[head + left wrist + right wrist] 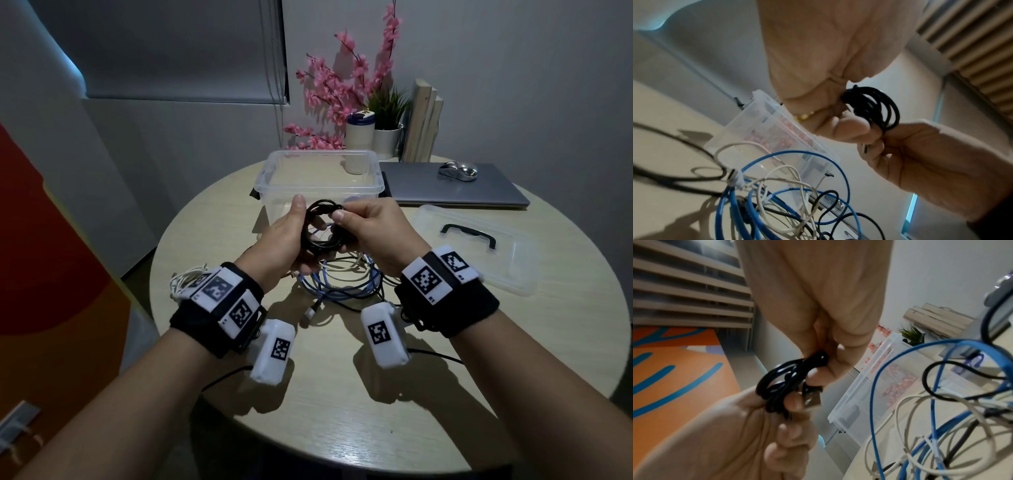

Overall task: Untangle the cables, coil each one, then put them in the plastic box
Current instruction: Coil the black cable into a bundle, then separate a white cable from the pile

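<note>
A small coil of black cable (322, 228) is held above the table in front of the clear plastic box (274, 171). My left hand (294, 226) grips the coil's left side with curled fingers. My right hand (346, 219) pinches the coil's right side. In the left wrist view the black coil (875, 107) sits between my left hand (838, 123) and right hand (879, 146). The right wrist view shows the coil (785, 381) with its USB plug (812, 398) sticking out. A tangle of blue, white and black cables (346, 279) lies under my hands.
A white cable bundle (185, 279) lies at the table's left edge. The box lid (479, 246) with a black handle rests at the right. A closed laptop (428, 192) with a mouse (459, 169) lies behind it. Vases with flowers and boards stand at the back.
</note>
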